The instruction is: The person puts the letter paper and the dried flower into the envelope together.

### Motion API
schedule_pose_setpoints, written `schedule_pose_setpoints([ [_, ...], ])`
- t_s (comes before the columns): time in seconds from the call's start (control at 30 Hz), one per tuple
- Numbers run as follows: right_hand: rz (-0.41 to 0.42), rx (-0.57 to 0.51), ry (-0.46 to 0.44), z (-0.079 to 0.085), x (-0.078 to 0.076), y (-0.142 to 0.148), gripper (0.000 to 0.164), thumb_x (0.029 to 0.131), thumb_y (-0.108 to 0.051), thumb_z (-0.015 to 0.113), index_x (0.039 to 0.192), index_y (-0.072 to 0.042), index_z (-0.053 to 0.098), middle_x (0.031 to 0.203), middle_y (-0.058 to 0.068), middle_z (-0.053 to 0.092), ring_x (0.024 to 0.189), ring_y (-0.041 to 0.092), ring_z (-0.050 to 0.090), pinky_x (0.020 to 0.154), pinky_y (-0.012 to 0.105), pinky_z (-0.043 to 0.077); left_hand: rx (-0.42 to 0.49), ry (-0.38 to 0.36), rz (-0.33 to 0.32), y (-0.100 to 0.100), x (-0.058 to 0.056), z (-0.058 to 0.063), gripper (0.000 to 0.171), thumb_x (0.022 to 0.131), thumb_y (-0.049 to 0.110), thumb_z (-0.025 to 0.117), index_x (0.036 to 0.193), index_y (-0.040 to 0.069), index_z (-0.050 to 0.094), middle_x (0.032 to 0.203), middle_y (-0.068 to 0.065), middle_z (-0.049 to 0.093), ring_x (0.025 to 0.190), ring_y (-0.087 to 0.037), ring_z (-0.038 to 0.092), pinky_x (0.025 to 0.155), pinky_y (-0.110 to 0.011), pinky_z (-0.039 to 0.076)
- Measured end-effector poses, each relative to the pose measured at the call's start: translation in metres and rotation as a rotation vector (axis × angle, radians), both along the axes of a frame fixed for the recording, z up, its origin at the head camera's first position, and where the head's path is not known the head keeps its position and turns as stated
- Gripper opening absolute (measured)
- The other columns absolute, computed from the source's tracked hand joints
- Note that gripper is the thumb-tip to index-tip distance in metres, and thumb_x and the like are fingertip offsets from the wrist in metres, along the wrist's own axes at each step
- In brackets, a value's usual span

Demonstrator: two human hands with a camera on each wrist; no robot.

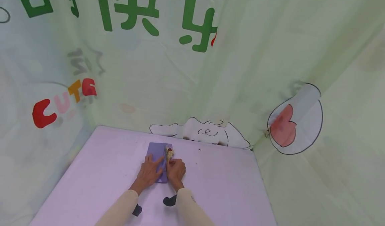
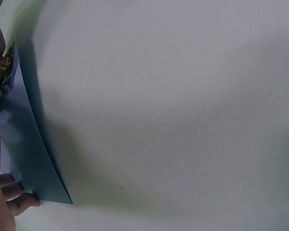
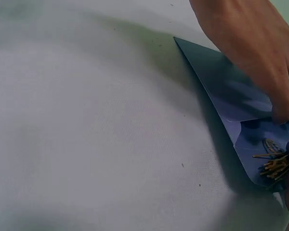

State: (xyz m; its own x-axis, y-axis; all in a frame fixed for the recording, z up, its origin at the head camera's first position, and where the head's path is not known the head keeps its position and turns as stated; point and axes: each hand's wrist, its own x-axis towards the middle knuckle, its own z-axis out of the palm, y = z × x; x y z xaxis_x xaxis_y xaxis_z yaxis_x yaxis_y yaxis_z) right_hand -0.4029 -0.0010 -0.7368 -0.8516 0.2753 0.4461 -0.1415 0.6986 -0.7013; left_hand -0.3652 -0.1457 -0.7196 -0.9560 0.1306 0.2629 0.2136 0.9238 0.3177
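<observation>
A purple paper envelope (image 1: 154, 148) lies on the table under both hands. My left hand (image 1: 148, 172) rests on it with fingers spread, one finger pressing near the pocket's edge in the right wrist view. On the envelope's right side in the head view is a small bunch of dried flowers (image 1: 170, 153), pale with a dark red bit. My right hand (image 1: 176, 170) pinches the bunch by its stems. Cut stem ends (image 3: 276, 166) fan out over the opened flap (image 3: 253, 166) in the right wrist view. In the left wrist view the envelope (image 2: 31, 149) shows only its edge side.
The table (image 1: 222, 179) has a pale lilac cover with a few tiny dark crumbs. Printed cloth curtains (image 1: 168, 85) stand round its back and sides. Two black shapes (image 1: 170, 201) show beside the sleeves, near the forearms.
</observation>
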Motion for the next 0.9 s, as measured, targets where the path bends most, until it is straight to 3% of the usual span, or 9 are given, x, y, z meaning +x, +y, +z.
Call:
schedule_pose_setpoints([
  [0.07, -0.011, 0.017, -0.011, -0.003, 0.001, -0.001, 0.008, 0.08, -0.019, 0.085, 0.075, -0.013, 0.084, 0.062, 0.0, 0.075, 0.058, 0.025, 0.069, 0.055, 0.046, 0.049, -0.014, -0.004, -0.002, 0.001, 0.0, -0.001, 0.054, 0.098, 0.034, 0.074, 0.15, 0.024, 0.067, 0.137, -0.039, 0.053, 0.111, -0.043, 0.057, 0.066, -0.048, 0.056],
  [0.2, -0.005, 0.042, -0.072, 0.011, 0.009, -0.005, 0.008, 0.079, -0.013, 0.09, 0.081, -0.007, 0.085, 0.068, 0.007, 0.077, 0.065, 0.034, 0.073, 0.061, 0.052, 0.054, -0.04, -0.001, 0.001, 0.001, 0.0, 0.001, 0.053, 0.098, 0.036, 0.075, 0.149, 0.025, 0.067, 0.136, -0.037, 0.054, 0.11, -0.041, 0.057, 0.064, -0.046, 0.057],
  [0.33, 0.025, 0.093, -0.064, 0.009, 0.005, -0.007, 0.005, 0.08, -0.015, 0.089, 0.078, -0.012, 0.085, 0.07, 0.005, 0.079, 0.066, 0.033, 0.075, 0.062, 0.054, 0.055, -0.027, 0.006, 0.0, 0.001, 0.001, 0.004, 0.052, 0.098, 0.034, 0.075, 0.149, 0.024, 0.068, 0.134, -0.037, 0.054, 0.107, -0.04, 0.057, 0.062, -0.045, 0.056],
  [0.47, 0.088, 0.116, -0.034, -0.012, -0.007, -0.008, 0.011, 0.084, -0.019, 0.085, 0.073, -0.019, 0.085, 0.066, -0.001, 0.077, 0.06, 0.026, 0.072, 0.057, 0.048, 0.051, -0.003, -0.008, -0.004, 0.0, 0.003, 0.006, 0.053, 0.098, 0.033, 0.074, 0.15, 0.024, 0.067, 0.135, -0.038, 0.053, 0.107, -0.04, 0.056, 0.061, -0.044, 0.055],
  [0.6, 0.147, 0.105, -0.083, -0.037, -0.021, -0.009, 0.012, 0.085, -0.023, 0.084, 0.073, -0.025, 0.086, 0.063, -0.007, 0.074, 0.056, 0.017, 0.066, 0.054, 0.038, 0.047, 0.015, -0.013, -0.01, -0.002, 0.003, 0.006, 0.055, 0.097, 0.032, 0.072, 0.151, 0.024, 0.065, 0.138, -0.038, 0.052, 0.113, -0.043, 0.056, 0.063, -0.045, 0.056],
  [0.9, 0.259, 0.115, -0.165, -0.04, -0.027, -0.01, 0.013, 0.079, -0.013, 0.084, 0.076, -0.025, 0.086, 0.059, -0.012, 0.063, 0.056, 0.007, 0.05, 0.052, 0.029, 0.036, 0.057, -0.025, -0.028, -0.005, 0.001, 0.007, 0.061, 0.099, 0.033, 0.07, 0.158, 0.023, 0.06, 0.139, -0.038, 0.053, 0.117, -0.046, 0.055, 0.065, -0.047, 0.056],
])
